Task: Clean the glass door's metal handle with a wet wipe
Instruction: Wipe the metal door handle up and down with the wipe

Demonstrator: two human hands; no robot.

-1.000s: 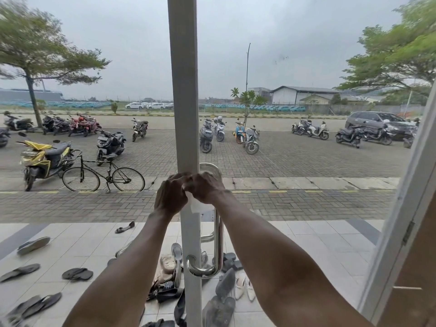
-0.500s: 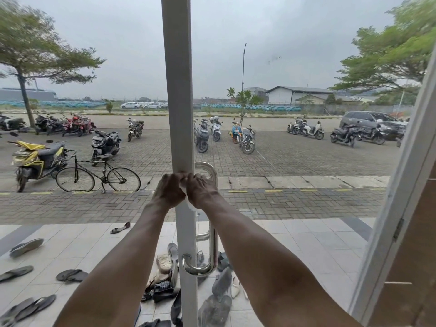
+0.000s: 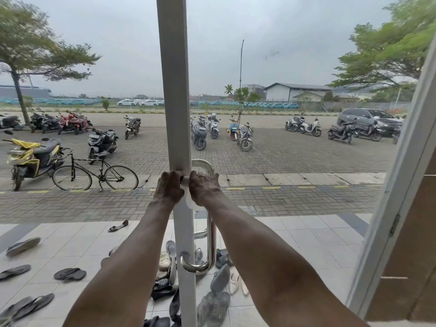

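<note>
Two hands meet at the white door frame [image 3: 175,90], level with the top of the handle. Left of the frame, beyond the glass, a bicycle [image 3: 94,172] stands on the paving and sandals [image 3: 69,273] lie on the tiles.

The left hand [image 3: 168,188] sits against the frame's left edge, its back toward the camera and its fingers curled in. It appears to pinch one end of the wet wipe [image 3: 185,178], a pale strip showing in front of the frame between the two hands and hard to tell from the white paint.

Just right of the frame, the right hand [image 3: 203,188] is curled in the same way on the wipe's other end, fingertips close under the top bend of the metal handle [image 3: 213,241]. From there the handle runs down the frame's right side to a lower bend, its bar bare and shiny.

My reading is that the wipe is being readied at the handle's top and the real rubbing has yet to start. The next move calls for the right hand to wrap the wipe around the top bend and draw it down the bar. The left hand should steady the frame, since the door may swing.
</note>
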